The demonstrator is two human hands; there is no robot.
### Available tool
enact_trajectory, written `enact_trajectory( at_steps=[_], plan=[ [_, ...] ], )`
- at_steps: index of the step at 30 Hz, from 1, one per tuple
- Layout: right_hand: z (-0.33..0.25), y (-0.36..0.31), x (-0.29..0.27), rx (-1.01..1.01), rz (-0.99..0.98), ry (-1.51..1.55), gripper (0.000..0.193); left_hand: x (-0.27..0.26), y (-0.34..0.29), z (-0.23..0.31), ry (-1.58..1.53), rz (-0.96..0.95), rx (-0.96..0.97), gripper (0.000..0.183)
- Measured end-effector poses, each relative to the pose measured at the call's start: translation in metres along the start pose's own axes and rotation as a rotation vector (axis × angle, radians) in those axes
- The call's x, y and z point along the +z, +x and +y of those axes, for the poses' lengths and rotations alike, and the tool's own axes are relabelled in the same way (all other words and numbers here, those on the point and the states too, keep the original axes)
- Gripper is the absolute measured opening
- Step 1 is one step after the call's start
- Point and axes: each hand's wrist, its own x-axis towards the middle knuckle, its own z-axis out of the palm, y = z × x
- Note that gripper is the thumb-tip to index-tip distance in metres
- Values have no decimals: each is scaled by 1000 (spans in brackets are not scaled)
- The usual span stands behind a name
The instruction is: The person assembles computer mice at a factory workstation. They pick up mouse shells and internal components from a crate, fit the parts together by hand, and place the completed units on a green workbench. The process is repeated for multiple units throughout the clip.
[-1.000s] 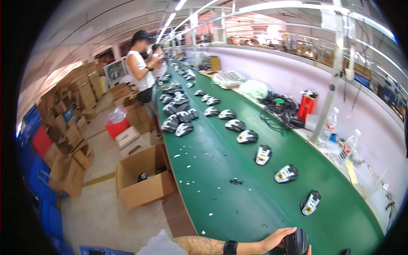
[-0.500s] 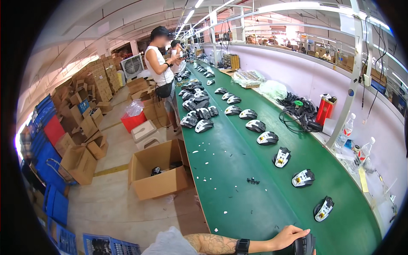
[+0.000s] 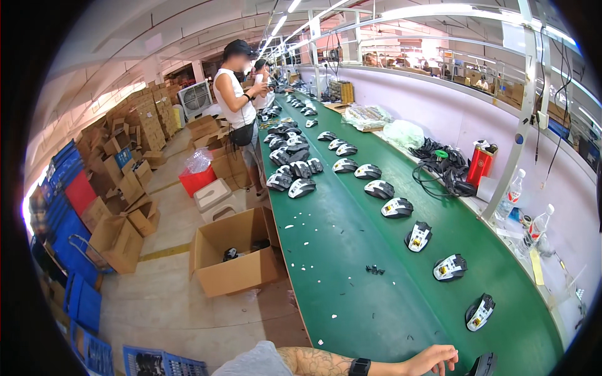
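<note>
My left hand (image 3: 433,360) reaches over the green work surface (image 3: 351,238) from the lower edge, a black band on its wrist. Its fingers are apart and bent loosely downward, with nothing seen in them. Just right of the fingertips is a dark computer mouse (image 3: 484,364), cut off by the lower edge. A white-and-black mouse with its top cover off (image 3: 480,312) lies beyond it, and another such mouse (image 3: 450,267) farther up. Several more mice run away from me in a line. My right hand is outside the picture.
Grouped mice (image 3: 295,153) crowd the surface's left edge. Small black parts (image 3: 375,270) and white scraps lie mid-surface. On the right ledge stand a plastic bottle (image 3: 538,227), a red tin (image 3: 481,164) and black cables (image 3: 442,166). An open carton (image 3: 235,279) sits on the floor; two people stand farther along.
My left hand has come off the dark mouse and drawn slightly left, its fingers loosening. The mouse now shows lower and farther right. The view has shifted slightly.
</note>
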Motion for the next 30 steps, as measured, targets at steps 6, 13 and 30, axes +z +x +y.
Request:
enact_trajectory(
  at_steps=[6,13,30],
  plan=[
    [19,6,-1,-272,241,-675,66,0,4,-11,44,-36,67,33],
    [-1,-2,5,-366,282,-663,59,0,-1,-7,71,-13,78,32],
    [-15,-12,-10,-423,77,-10,24,12,-6,-18,997,-39,397,20]
  ],
)
